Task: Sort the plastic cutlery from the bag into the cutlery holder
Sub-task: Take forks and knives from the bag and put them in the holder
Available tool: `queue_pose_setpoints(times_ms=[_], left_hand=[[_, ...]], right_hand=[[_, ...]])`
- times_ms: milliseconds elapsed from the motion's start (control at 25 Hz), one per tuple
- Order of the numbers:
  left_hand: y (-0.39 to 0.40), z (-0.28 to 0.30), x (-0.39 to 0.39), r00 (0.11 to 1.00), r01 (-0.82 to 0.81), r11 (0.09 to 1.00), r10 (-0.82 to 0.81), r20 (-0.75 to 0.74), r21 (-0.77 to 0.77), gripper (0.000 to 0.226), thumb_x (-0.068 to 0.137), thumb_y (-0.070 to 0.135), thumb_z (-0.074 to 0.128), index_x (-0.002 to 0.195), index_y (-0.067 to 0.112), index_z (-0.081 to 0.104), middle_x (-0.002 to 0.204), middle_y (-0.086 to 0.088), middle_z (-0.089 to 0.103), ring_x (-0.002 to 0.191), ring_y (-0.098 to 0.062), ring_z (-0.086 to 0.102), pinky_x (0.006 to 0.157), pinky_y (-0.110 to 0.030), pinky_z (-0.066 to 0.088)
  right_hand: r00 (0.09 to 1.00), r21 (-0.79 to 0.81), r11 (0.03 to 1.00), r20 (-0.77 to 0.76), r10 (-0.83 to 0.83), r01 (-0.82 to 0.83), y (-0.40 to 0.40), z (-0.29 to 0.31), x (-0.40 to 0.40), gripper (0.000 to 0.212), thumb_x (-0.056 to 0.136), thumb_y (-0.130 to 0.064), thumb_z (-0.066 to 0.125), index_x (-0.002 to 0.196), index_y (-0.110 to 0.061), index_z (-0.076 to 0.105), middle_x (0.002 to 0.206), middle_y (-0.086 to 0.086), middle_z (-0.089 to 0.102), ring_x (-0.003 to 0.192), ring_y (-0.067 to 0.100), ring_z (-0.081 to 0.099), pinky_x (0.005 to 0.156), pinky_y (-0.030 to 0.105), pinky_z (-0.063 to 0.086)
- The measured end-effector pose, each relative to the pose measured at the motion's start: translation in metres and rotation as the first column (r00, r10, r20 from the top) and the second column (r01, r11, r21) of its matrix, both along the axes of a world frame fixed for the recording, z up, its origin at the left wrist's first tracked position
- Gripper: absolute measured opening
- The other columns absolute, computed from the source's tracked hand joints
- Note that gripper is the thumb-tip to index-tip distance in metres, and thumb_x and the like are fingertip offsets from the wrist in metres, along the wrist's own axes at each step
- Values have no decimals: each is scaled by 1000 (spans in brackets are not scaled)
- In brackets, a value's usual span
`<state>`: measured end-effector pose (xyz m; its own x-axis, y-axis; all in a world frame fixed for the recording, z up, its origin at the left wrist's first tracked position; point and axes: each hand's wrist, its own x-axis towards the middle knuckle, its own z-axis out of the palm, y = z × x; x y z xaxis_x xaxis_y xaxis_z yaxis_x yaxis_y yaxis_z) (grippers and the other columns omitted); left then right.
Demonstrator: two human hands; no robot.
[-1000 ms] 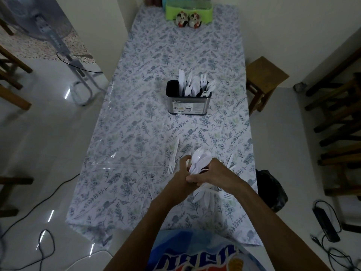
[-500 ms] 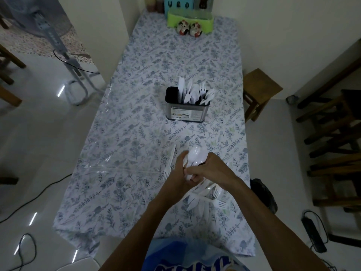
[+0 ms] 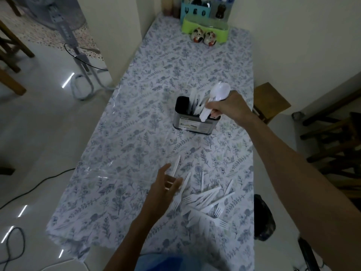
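Note:
A metal cutlery holder (image 3: 195, 125) stands mid-table with white plastic cutlery upright inside. My right hand (image 3: 229, 107) grips a bundle of white plastic spoons (image 3: 217, 95) right over the holder's right end, handles pointing down at its rim. My left hand (image 3: 163, 189) hovers open and empty above the near part of the table. Beside it lies a loose pile of white plastic forks (image 3: 207, 202), with single pieces (image 3: 175, 167) just past my fingers. No bag shows clearly on the table.
The floral tablecloth (image 3: 136, 133) covers a long table. At the far end sit a green tray (image 3: 205, 26), two small figurines (image 3: 204, 36) and a blue rack. A wooden stool (image 3: 270, 102) stands right of the table, a black bag (image 3: 264, 218) on the floor.
My right hand has carried the spoon bundle from near my body up to the holder. My left hand has let go of the bundle and opened.

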<state>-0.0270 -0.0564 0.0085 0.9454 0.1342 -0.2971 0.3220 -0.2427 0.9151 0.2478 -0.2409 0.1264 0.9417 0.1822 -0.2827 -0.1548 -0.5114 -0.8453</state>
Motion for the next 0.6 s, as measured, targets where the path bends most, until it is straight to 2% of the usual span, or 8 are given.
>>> queue_pose_setpoints(times_ms=[200, 360, 480, 600], left_hand=[[-1, -9, -1, 999, -13, 1000, 12, -36, -27, 50, 97, 50, 49, 142, 36, 34, 93, 4, 74, 82, -7, 72, 77, -29, 59], [-6, -11, 11, 997, 57, 998, -58, -45, -16, 50, 98, 50, 49, 143, 31, 39, 94, 5, 74, 82, -6, 72, 78, -31, 59], [-8, -10, 23, 997, 70, 997, -70, -44, -15, 54, 97, 52, 49, 144, 27, 40, 93, 5, 74, 81, -7, 72, 79, -35, 61], [-12, -5, 33, 992, 102, 995, -101, -72, 7, 50, 96, 54, 47, 140, 31, 41, 96, 7, 73, 82, -4, 71, 78, -31, 60]], right_hand=[[998, -71, 996, -27, 61, -63, 9, -14, 42, 32, 69, -28, 88, 90, -6, 79, 81, 13, 78, 78, 28, 77, 83, 54, 61], [997, -95, 993, 13, 78, -76, 9, -23, 47, 28, 73, -26, 87, 90, -5, 79, 80, 13, 78, 75, 26, 77, 80, 49, 63], [993, -126, 986, 35, 111, -106, 2, -21, 50, 25, 74, -27, 87, 87, -7, 79, 79, 10, 78, 73, 18, 76, 75, 34, 64], [985, -153, 982, 118, 129, -110, 2, -24, 38, 19, 78, -25, 85, 76, -9, 76, 68, 1, 74, 57, 2, 68, 58, 16, 57]])
